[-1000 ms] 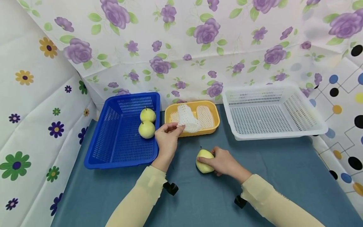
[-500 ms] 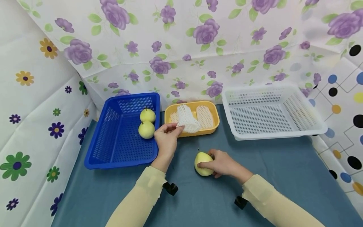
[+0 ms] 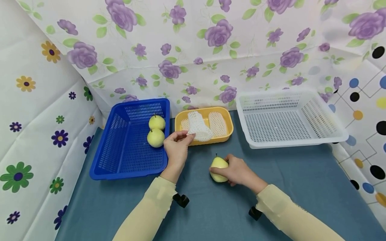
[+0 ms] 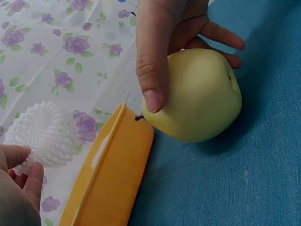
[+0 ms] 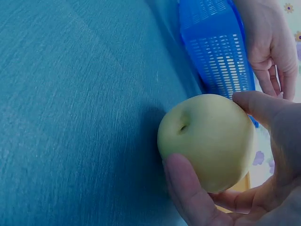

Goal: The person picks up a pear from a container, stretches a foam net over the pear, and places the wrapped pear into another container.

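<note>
left hand (image 3: pixel 176 147) — fingers pinch white foam net (image 3: pixel 197 124) | right hand (image 3: pixel 238 171) — fingers curled round yellow-green pear (image 3: pixel 219 162)

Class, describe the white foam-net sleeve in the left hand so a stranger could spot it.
Between the blue plastic basket and the white plastic basket sits a yellow plastic tray. Overlapping it in the head view is the white foam-net sleeve, pinched by the left hand; the other sleeves lie in the tray, unheld.

Smooth pear (image 4: pixel 202 103), netted sleeve (image 4: pixel 44 134), probably foam, perforated plastic basket (image 3: pixel 126 150), smooth plastic tray (image 4: pixel 120 179), matt woven cloth (image 4: pixel 225 183)
</note>
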The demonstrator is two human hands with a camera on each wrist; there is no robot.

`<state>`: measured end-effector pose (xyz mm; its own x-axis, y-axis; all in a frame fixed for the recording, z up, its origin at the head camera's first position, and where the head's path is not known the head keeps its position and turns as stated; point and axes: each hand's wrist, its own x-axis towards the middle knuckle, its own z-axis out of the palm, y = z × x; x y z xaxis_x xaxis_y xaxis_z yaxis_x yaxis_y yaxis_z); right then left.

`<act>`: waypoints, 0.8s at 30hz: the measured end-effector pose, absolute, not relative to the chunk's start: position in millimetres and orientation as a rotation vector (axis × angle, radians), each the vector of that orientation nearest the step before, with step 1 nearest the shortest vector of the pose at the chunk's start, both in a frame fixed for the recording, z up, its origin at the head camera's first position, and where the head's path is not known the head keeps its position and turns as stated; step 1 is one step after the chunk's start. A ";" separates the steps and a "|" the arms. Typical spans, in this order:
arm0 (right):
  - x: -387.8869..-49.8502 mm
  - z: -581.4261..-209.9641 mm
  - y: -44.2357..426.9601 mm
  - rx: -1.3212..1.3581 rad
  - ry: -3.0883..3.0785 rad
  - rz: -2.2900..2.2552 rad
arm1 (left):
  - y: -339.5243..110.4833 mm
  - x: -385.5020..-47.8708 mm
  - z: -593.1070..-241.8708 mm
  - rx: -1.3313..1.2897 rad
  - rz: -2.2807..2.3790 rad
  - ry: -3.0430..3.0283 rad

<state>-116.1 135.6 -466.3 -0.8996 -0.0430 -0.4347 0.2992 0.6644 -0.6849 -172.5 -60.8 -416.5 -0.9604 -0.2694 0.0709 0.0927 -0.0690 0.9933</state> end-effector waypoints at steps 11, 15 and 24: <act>-115.7 -466.9 133.5 0.107 2.448 -1.099 | -61.0 -185.0 -441.0 0.189 -2.113 -1.910; -116.3 -469.3 131.7 0.064 2.479 -1.080 | -62.2 -185.9 -442.4 0.194 -2.124 -1.917; -118.7 -470.5 128.1 0.058 2.595 -1.013 | -63.6 -183.0 -434.7 0.197 -2.120 -1.950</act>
<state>-118.7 128.1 -470.5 -0.9366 -0.0887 -0.3390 0.1643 0.7433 -0.6485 -183.0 -63.6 -434.7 -0.9585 -0.2758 0.0719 0.0947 -0.0700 0.9930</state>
